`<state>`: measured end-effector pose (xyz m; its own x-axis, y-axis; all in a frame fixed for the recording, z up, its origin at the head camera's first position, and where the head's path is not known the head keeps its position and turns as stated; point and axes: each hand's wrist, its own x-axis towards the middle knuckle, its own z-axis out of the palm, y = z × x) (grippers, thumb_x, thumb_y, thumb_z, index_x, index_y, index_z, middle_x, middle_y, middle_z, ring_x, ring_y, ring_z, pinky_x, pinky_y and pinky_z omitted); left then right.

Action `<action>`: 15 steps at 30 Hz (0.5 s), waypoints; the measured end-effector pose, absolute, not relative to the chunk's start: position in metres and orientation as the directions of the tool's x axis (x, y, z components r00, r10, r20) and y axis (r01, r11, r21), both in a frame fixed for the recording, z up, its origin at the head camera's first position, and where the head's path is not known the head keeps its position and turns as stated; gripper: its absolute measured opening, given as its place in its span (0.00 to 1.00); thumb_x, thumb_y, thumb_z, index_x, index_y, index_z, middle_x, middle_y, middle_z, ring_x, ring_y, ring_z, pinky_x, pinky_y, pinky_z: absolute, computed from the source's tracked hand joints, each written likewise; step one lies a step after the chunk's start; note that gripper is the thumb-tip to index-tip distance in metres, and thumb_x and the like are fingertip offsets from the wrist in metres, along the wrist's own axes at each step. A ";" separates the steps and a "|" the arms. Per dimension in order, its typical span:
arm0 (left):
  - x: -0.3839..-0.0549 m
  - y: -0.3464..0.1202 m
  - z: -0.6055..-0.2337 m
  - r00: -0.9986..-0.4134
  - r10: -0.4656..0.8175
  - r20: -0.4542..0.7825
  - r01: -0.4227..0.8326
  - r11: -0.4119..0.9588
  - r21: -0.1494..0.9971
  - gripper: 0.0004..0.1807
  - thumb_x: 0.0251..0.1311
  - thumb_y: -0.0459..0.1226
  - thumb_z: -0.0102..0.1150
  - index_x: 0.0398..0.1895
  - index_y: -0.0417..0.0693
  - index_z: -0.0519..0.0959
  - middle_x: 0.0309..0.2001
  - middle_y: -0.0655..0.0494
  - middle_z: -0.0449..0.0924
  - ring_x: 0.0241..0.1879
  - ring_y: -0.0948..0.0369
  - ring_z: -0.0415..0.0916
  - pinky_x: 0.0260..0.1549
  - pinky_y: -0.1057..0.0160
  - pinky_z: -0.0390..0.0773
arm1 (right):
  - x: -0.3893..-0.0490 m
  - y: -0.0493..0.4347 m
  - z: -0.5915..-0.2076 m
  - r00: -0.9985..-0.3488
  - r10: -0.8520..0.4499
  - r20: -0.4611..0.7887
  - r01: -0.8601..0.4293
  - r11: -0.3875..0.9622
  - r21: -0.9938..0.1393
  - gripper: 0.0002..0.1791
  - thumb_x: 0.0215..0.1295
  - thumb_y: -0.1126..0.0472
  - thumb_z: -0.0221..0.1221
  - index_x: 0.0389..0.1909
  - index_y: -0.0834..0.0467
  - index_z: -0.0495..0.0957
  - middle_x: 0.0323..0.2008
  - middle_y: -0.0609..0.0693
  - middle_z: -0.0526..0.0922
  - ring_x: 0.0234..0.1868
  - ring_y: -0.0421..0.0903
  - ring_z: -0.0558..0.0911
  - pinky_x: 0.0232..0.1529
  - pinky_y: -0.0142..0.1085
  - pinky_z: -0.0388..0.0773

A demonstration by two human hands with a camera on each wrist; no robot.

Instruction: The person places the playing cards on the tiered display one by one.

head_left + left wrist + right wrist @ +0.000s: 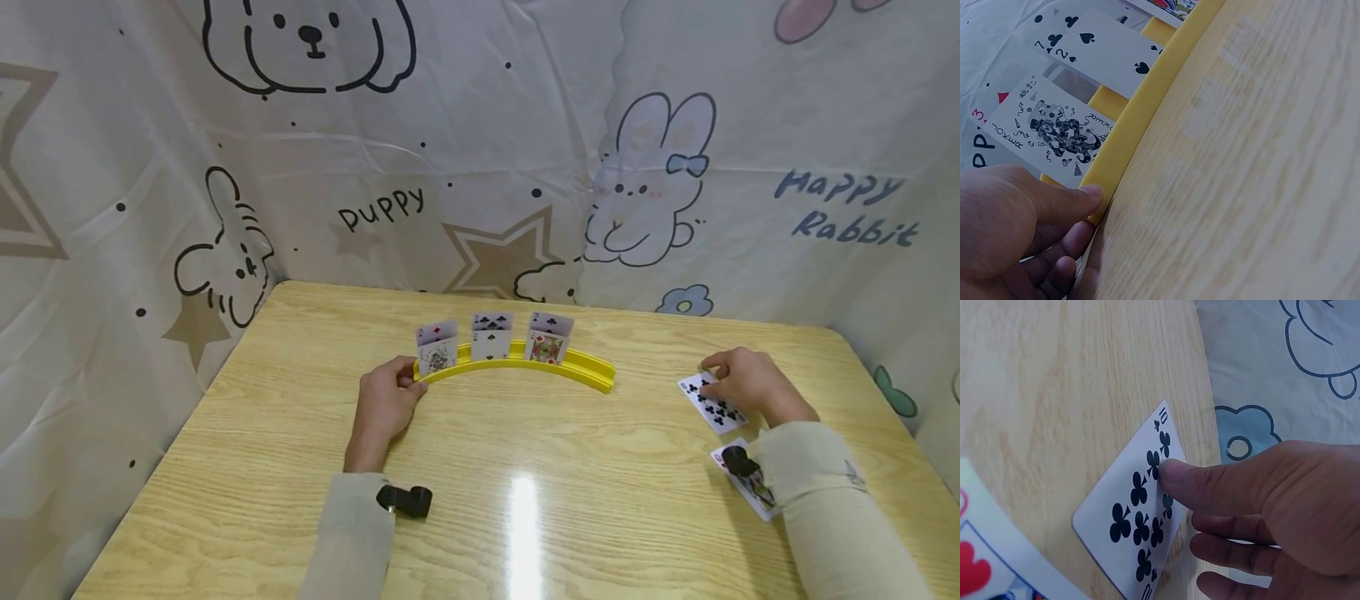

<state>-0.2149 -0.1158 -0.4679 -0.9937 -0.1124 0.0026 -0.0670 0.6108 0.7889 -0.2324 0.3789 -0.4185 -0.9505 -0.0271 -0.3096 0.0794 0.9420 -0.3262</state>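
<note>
A curved yellow card holder [592, 377] stands mid-table with three pairs of upright playing cards. My left hand [384, 400] grips its left end, with the thumb on the front edge in the left wrist view. A joker [1063, 134] stands nearest that hand, before a red 3. Beside it is a two of spades [1107, 50] before a seven of clubs; a red face card [545, 347] fronts the third pair. At the right, my right hand [757, 385] pinches the ten of clubs [1125, 506] at its far edge, thumb on its face; the other fingertips are partly hidden.
Another face card with a red heart [997, 562] lies on the table near the right wrist, partly covered by the sleeve and wrist camera in the head view. The wooden table [480, 458] meets a printed cloth [480, 150] along its back edge.
</note>
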 end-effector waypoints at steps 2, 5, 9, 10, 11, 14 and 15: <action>-0.215 -0.116 -0.468 -0.993 -0.116 0.004 -0.068 0.609 0.790 0.18 0.62 0.31 0.68 0.55 0.40 0.81 0.43 0.48 0.82 0.40 0.55 0.77 0.38 0.58 0.78 | -0.233 0.379 -0.419 -0.952 -0.033 -0.304 0.069 0.945 -0.318 0.28 0.62 0.62 0.68 0.59 0.71 0.75 0.45 0.69 0.76 0.35 0.54 0.77 0.34 0.43 0.77; -0.215 -0.116 -0.467 -0.993 -0.119 0.003 -0.071 0.609 0.790 0.18 0.62 0.31 0.68 0.55 0.40 0.81 0.42 0.48 0.82 0.40 0.55 0.77 0.37 0.58 0.77 | -0.233 0.379 -0.419 -0.952 -0.033 -0.305 0.064 0.951 -0.304 0.27 0.62 0.61 0.68 0.58 0.71 0.76 0.44 0.68 0.77 0.35 0.54 0.76 0.33 0.42 0.76; -0.215 -0.115 -0.467 -0.993 -0.117 0.002 -0.070 0.610 0.789 0.18 0.61 0.31 0.68 0.56 0.40 0.81 0.42 0.48 0.81 0.40 0.55 0.77 0.37 0.58 0.77 | -0.232 0.378 -0.420 -0.952 -0.020 -0.305 0.075 0.952 -0.295 0.25 0.63 0.62 0.68 0.56 0.71 0.77 0.45 0.69 0.77 0.36 0.55 0.77 0.34 0.43 0.76; -0.214 -0.115 -0.467 -0.993 -0.117 0.003 -0.069 0.610 0.789 0.18 0.61 0.31 0.68 0.56 0.40 0.81 0.42 0.48 0.81 0.40 0.55 0.77 0.37 0.58 0.77 | -0.231 0.378 -0.421 -0.953 -0.019 -0.302 0.075 0.953 -0.295 0.24 0.63 0.62 0.68 0.56 0.71 0.77 0.45 0.69 0.77 0.37 0.56 0.77 0.35 0.44 0.77; -0.214 -0.115 -0.467 -0.993 -0.116 0.004 -0.068 0.611 0.789 0.18 0.61 0.31 0.68 0.56 0.40 0.81 0.42 0.48 0.81 0.40 0.55 0.76 0.37 0.58 0.77 | -0.231 0.378 -0.421 -0.955 -0.020 -0.297 0.072 0.953 -0.295 0.23 0.62 0.62 0.68 0.54 0.72 0.77 0.44 0.69 0.77 0.37 0.56 0.77 0.35 0.45 0.77; -0.215 -0.115 -0.467 -0.993 -0.116 0.008 -0.064 0.609 0.791 0.18 0.61 0.30 0.68 0.55 0.40 0.81 0.42 0.48 0.81 0.40 0.55 0.76 0.37 0.59 0.76 | -0.230 0.377 -0.424 -0.960 -0.009 -0.279 0.078 0.952 -0.297 0.22 0.62 0.64 0.68 0.52 0.72 0.76 0.42 0.67 0.77 0.37 0.56 0.77 0.35 0.45 0.76; -0.215 -0.115 -0.467 -0.993 -0.116 0.009 -0.064 0.609 0.791 0.18 0.61 0.30 0.68 0.55 0.40 0.81 0.42 0.48 0.81 0.40 0.55 0.76 0.37 0.59 0.76 | -0.230 0.377 -0.424 -0.961 -0.003 -0.275 0.082 0.951 -0.298 0.22 0.61 0.64 0.68 0.51 0.73 0.76 0.41 0.66 0.77 0.37 0.56 0.76 0.35 0.45 0.76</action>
<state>-0.2145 -0.1151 -0.4671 -0.9932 -0.1162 0.0085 -0.0645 0.6090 0.7905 -0.2299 0.3771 -0.4244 -0.9613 -0.0030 -0.2754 0.0824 0.9510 -0.2981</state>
